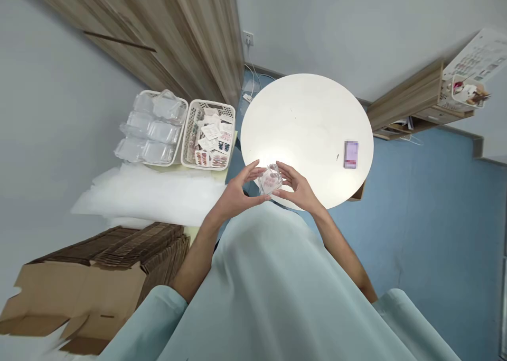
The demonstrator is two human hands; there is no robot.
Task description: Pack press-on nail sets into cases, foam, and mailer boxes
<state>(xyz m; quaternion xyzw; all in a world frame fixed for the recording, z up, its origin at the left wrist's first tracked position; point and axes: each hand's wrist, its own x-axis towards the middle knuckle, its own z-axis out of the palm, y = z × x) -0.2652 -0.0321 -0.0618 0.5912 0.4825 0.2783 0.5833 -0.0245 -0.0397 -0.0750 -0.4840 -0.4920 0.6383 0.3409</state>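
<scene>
Between my two hands is a small clear plastic box (271, 180) with pinkish pieces inside, held over the near edge of the round white table (304, 118). My left hand (241, 192) grips its left side, thumb below and fingers along the top. From the right, my right hand (295, 185) holds the other side with thumb and fingertips. What exactly the pink pieces are is too small to make out.
To the left stand a white basket (185, 157) of cards with nail-like pieces and another basket (180, 133) of clear plastic packages. White wrap (150, 192) and flattened cardboard boxes (79, 287) lie nearer. A pixelated purple phone-like object (350, 154) rests on the table's right.
</scene>
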